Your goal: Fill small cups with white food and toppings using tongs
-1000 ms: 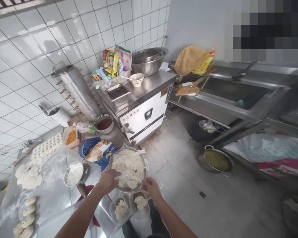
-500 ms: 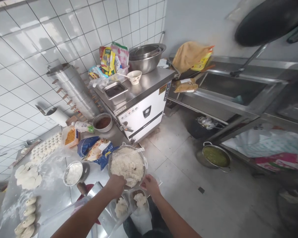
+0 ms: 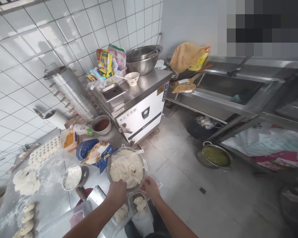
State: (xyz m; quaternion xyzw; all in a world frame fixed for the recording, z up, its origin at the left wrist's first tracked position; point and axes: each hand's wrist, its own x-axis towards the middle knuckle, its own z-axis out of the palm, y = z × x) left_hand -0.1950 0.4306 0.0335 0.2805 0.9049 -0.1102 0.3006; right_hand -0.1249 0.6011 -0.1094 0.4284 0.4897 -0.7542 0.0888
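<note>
A round metal pot of white rice (image 3: 126, 168) stands at the table's near right corner, with clear plastic around its rim. My left hand (image 3: 117, 192) is closed at the pot's near edge, its fingertips in the rice; what they grip is hidden. At the near right rim my right hand (image 3: 151, 187) has its fingers pinched together beside the pot; whatever is between them cannot be made out. Just below the pot, a clear plastic container (image 3: 139, 202) holds some rice over brown food. A second container with rice (image 3: 121, 213) is partly covered by my left forearm.
On the floury table lie a bowl of flour (image 3: 73, 177), a blue bag (image 3: 99, 153), flat dough rounds (image 3: 26, 181) and shaped dough pieces (image 3: 27, 218). A white cabinet (image 3: 144, 114) stands ahead. A pot of green liquid (image 3: 216, 156) sits on the floor at right.
My left hand has shifted slightly down, and a small pale thing seen at its fingertips is now hidden. My left forearm covers more of the second container. My right hand stays by the rim.
</note>
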